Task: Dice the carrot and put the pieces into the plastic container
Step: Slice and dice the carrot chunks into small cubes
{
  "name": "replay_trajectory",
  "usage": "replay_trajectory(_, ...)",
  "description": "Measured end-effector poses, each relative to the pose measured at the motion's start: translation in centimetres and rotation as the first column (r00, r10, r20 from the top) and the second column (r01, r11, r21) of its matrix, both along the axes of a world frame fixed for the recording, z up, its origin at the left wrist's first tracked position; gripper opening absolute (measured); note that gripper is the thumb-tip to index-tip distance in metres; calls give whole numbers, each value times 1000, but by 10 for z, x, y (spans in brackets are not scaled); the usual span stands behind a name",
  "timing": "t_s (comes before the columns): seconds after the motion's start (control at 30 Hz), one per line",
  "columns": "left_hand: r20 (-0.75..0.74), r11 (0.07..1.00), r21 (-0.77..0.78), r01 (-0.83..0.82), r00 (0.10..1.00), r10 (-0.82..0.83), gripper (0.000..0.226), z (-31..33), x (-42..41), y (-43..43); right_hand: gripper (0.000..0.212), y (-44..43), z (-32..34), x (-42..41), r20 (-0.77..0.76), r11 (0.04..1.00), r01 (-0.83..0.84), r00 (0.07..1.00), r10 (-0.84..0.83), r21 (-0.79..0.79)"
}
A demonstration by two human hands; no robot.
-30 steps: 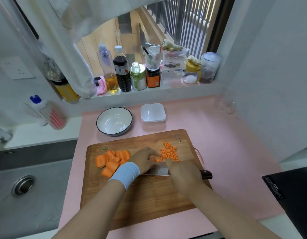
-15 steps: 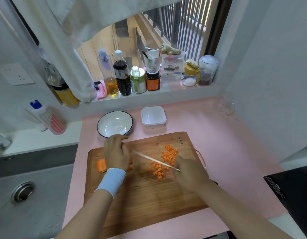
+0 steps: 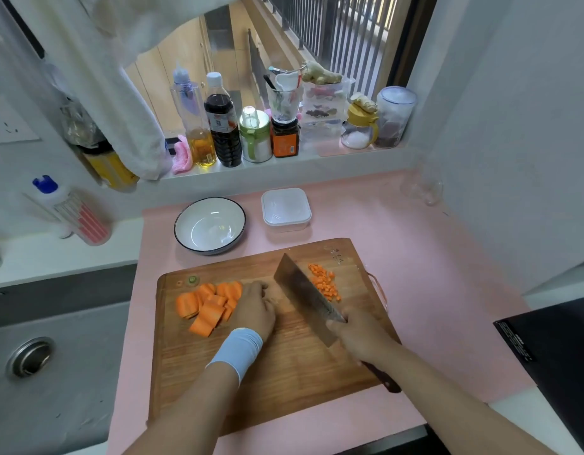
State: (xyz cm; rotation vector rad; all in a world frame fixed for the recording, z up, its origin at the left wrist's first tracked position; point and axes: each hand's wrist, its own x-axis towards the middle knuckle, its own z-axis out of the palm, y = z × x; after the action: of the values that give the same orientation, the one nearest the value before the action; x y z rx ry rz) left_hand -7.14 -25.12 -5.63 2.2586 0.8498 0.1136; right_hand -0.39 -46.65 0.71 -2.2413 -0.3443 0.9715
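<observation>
Carrot chunks [image 3: 205, 305] lie in a loose heap on the left part of the cutting board [image 3: 284, 382]. The diced pieces [image 3: 324, 283] now sit as a tight pile near the board's far right corner; half a second ago they were strewn across its middle. The cleaver [image 3: 303, 295] has swung from lying low among them to standing tilted on the board, its blade between the dice and the left hand [image 3: 255, 307]. That hand has come off the far chunks and sits knuckles-up just beside the heap, touching its right edge. Its fingers are curled down, but I cannot tell whether a chunk is held beneath them. The right hand [image 3: 361, 338] grips the cleaver where blade meets handle.

My reading is that the finished dice have been swept clear and the middle of the board freed for cutting the next chunk. The plastic container [image 3: 285, 208] stands on the pink table [image 3: 432, 274] behind the board, beside a white bowl [image 3: 210, 224]. No carrot is in it yet, so most of the dicing and all of the transfer remain.
</observation>
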Motion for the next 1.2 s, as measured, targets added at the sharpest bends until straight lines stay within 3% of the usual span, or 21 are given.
replay_trajectory(0.17,-187,975,124,184,969,-159,47,-3,17,-5,17,-3,3,40,104,998,33,994,-27,-58)
replay_trajectory(0.3,-152,976,31,214,966,-207,45,-3,33,-11,18,-5,10,66,133,997,-23,991,33,-76)
replay_trajectory(0.43,-26,990,121,69,997,-66,35,-1,40,-5,9,-13,15,69,73,997,-77,994,78,-21)
replay_trajectory(0.57,-166,900,435,-3,983,84,42,-6,20,18,21,-7,1,60,2,989,-139,990,139,-44)
replay_trajectory(0.67,-240,851,525,-33,953,185,44,-10,1,33,22,4,-6,59,86,991,-92,991,100,-97)
replay_trajectory(0.8,-308,839,542,42,939,152,47,-3,-8,39,21,16,-5,58,230,986,-45,970,81,-159)
replay_trajectory(0.97,-181,842,537,53,982,54,35,2,-14,41,26,36,3,44,273,980,-109,950,151,-164)
replay_trajectory(1.1,10,941,325,92,995,-101,15,6,-18,43,24,53,4,26,274,978,-162,942,193,-132)
replay_trajectory(1.2,177,978,200,53,980,-90,17,9,-19,35,25,55,1,17,300,980,-149,936,183,-132)
